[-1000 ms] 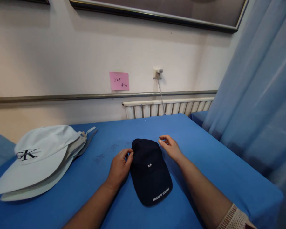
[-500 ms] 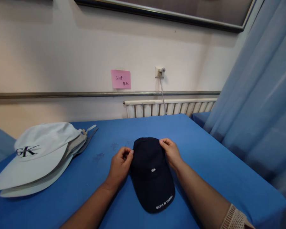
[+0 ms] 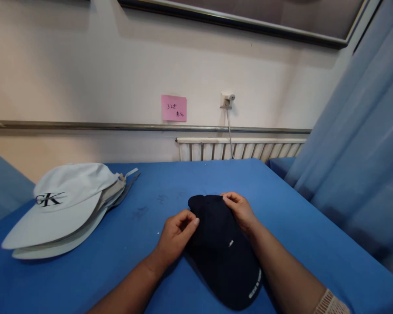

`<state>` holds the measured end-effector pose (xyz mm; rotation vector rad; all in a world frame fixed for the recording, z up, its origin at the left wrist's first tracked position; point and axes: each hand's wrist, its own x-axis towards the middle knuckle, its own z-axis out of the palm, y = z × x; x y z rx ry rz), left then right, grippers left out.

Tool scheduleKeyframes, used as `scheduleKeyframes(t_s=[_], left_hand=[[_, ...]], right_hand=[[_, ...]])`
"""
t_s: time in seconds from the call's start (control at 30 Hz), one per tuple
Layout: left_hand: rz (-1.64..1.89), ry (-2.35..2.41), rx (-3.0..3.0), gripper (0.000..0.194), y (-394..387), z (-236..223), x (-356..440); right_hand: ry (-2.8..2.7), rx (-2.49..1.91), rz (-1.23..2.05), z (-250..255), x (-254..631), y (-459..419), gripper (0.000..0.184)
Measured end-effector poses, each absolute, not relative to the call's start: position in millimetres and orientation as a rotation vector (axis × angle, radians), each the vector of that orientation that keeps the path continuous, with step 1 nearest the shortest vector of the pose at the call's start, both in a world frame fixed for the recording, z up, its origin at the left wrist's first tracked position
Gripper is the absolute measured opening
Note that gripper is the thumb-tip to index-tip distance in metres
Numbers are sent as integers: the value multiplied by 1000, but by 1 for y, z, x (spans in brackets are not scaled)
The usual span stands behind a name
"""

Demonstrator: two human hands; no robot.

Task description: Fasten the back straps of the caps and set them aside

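Pointing brim-first toward the lower right, dark cap [image 3: 221,244] lengthwise diagonal

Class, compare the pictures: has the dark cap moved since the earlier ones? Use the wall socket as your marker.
Yes. Against the wall socket, the dark cap has shifted, its brim swinging rightward and nearer the person.

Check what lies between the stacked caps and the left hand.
The head view shows only blue cloth with faint dark marks and tiny pale specks between the stacked caps and left hand.

Left hand [image 3: 176,235] and right hand [image 3: 241,211] both pinch, slightly apart
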<state>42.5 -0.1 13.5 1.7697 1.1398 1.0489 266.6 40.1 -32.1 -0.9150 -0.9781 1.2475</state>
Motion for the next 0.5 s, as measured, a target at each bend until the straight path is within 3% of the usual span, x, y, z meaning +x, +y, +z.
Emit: scheduleKeyframes(t_s=[0.17, 0.37, 0.5], left_hand=[[1283, 1287, 1703, 23, 28, 6, 27], [1052, 1214, 1760, 40, 58, -14, 20], [1083, 1159, 1569, 30, 58, -20, 32]], right_hand=[[-954, -856, 1303, -35, 271, 40, 31], [-925, -844, 1359, -40, 268, 40, 27], [-955, -881, 1353, -42, 267, 41, 30]])
